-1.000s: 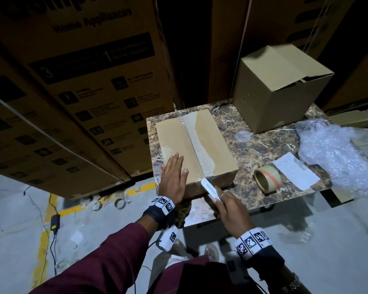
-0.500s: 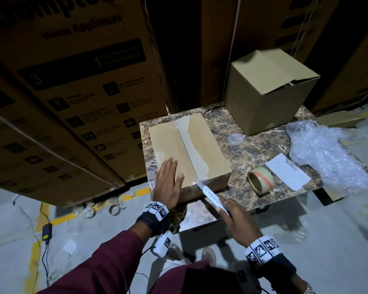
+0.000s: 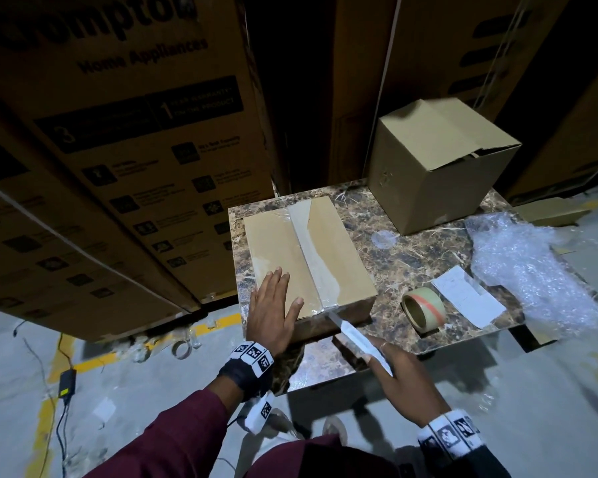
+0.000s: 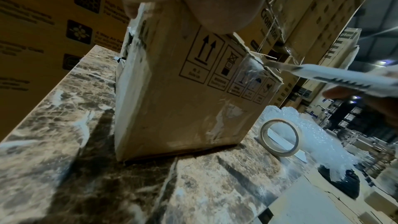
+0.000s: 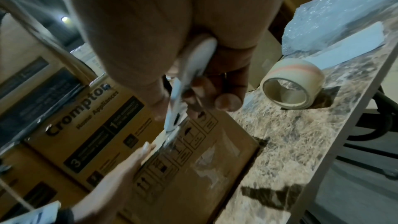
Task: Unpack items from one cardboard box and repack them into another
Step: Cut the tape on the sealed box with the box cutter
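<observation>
Sealed cardboard box (image 3: 308, 257): lies flat on the left part of the marble table (image 3: 411, 270), taped along its top seam.
Left hand (image 3: 273, 312): flat on the box top at the near left corner, fingers straight and spread.
Right hand (image 3: 404, 377): fingers curled round a white box cutter (image 3: 356, 336); blade tip at the near end of the tape seam, at the box's top edge.
Second cardboard box (image 3: 435, 167): upright at the far right of the table, flaps loosely folded.
Tape roll (image 3: 423, 308): on its side, right of the sealed box, apart from it.
Paper slip (image 3: 466, 294): just beside the roll.
Bubble wrap (image 3: 532, 267): at the table's right edge.
</observation>
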Available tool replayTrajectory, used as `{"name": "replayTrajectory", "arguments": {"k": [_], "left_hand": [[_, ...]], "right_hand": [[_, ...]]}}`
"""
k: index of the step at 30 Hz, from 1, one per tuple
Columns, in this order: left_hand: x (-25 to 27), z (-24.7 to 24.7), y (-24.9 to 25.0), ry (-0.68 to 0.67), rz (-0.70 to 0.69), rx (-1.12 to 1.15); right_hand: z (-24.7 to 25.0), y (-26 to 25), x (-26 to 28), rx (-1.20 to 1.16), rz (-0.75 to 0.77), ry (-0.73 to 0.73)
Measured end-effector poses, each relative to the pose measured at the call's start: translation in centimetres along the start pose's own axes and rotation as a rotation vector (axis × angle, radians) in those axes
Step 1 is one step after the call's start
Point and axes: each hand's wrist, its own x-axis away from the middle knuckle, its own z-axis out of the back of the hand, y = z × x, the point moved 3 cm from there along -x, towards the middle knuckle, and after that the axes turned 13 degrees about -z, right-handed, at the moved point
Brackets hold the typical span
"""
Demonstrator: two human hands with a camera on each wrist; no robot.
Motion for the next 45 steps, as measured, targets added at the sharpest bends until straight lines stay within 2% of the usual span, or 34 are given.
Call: {"name": "replayTrajectory", "arguments": {"k": [3,9,11,15,20,27,31,36,39,42,45], "left_hand": [[0.0,0.0,0.0,-0.013,0.003,-0.016],[-0.1,0.6,-0.6,-0.056,-0.04,-0.024],[-0.1,0.9,-0.8,-0.079,-0.055,-0.049],[-0.1,1.2,-1.0,-0.097,-0.065,-0.046],[0.0,1.4,-0.4,-0.16,-0.032,-0.04],[-0.3,1.1,1.4,-0.194,-0.016,-0.172],[-1.2,-0.1,2.9,-0.225,0.046,-0.177],[-0.9,-0.6,3.2,-0.203,0.035,-0.258],[-0.8,-0.1,2.9,-0.21,0.011,-0.241],[-1.0,-0.2,3.0,-0.205,0.033,-0.242],[-1.0,-0.1,3.0,-0.235,0.05,-0.227]], "right_hand": [[2.4,0.1,0.8,-0.146,-0.032,0.029],[4.2,-1.2,-0.9,-0.29,0.029,0.084],[3.8,-2.3,-2.3,-0.226,0.068,0.131],[2.4,-3.5,-6.4,0.055,0.134,0.23],[1.3,-5.8,-11.1,0.244,0.124,0.248],[3.0,-6.5,-16.3,0.212,-0.052,0.324],[3.3,-7.0,-17.9,0.132,-0.116,0.274],[3.7,-10.0,-20.7,0.27,-0.094,0.183],[3.4,-11.5,-23.4,0.315,0.02,0.079],[3.1,-11.4,-27.0,0.517,0.204,-0.036],[3.0,-11.2,-30.8,0.658,0.3,-0.105]]}}
